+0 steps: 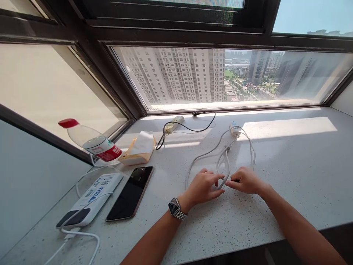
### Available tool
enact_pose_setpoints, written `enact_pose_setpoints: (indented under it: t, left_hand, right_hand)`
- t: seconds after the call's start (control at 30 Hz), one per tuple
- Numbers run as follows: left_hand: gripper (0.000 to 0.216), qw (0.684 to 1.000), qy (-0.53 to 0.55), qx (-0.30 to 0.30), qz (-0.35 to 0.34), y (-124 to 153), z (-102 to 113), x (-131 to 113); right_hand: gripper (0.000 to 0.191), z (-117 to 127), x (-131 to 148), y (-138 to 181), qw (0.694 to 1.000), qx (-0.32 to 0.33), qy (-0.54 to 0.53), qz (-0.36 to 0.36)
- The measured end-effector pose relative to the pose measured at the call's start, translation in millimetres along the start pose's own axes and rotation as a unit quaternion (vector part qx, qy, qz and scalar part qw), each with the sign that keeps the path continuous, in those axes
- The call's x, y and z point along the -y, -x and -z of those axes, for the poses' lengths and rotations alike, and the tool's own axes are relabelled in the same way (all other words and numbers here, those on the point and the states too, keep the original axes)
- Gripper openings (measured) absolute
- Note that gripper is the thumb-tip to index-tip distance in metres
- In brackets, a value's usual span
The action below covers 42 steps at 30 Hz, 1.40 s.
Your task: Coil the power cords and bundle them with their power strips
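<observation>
A long grey-white cable (199, 156) lies in loose loops and runs to a white power strip (235, 129). A small grey tie or clip (227, 148) sits where its strands cross. My left hand (203, 186), palm down with a watch (176, 208) at its wrist, has the cable between thumb and fingers; the index finger is lifted away from the thumb. Close beside it, my right hand (244, 180) is closed with curled fingers, its thumb and forefinger pinching the same cable. The exact grip under the fingers is partly hidden.
Left on the speckled counter (298, 173) are a phone (130, 194), a white power bank (92, 198) with a white cord, a tissue pack (139, 149) and a tilted red-capped bottle (95, 141). A second power strip (174, 124) with a black cord (202, 130) lies by the window.
</observation>
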<state>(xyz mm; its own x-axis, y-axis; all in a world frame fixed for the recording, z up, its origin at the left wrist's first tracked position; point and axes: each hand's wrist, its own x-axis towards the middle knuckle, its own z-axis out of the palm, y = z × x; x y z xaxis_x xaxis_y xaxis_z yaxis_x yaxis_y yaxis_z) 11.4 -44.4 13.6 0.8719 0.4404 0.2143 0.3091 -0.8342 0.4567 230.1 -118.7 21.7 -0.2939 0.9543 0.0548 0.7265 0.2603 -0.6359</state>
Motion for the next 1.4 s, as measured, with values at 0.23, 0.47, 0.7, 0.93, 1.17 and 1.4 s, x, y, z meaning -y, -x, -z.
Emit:
enact_pose_setpoints:
  t: [0.23,0.47,0.7,0.93,1.17,1.4]
  left_hand:
    - [0.026,0.963,-0.019,-0.253,0.091,3.4,5.4,13.0]
    - [0.024,0.958,0.077,-0.244,0.129,-28.9,21.8,4.1]
    - [0.085,0.997,0.058,0.028,0.044,-40.3,51.5,-6.0]
    - [0.022,0.965,-0.058,-0.218,0.134,-67.4,68.5,-0.7]
    - [0.050,0.996,-0.073,-0.038,0.035,-55.9,82.2,-41.1]
    - [0.049,0.993,-0.091,-0.046,0.053,-50.2,87.6,-44.1]
  right_hand:
    - [0.053,89.2,5.5,59.6,0.982,0.116,-0.149,0.015]
    - [0.046,166.5,26.6,62.2,0.978,-0.113,-0.171,0.034]
    - [0.048,141.4,71.1,23.5,0.891,-0.335,-0.296,0.075]
    - [0.037,134.5,65.5,31.0,0.893,-0.293,-0.287,0.183]
    - [0.025,138.4,71.6,31.4,0.938,-0.263,-0.156,0.164]
    - [0.033,135.4,75.2,25.6,0.972,-0.008,-0.146,0.181]
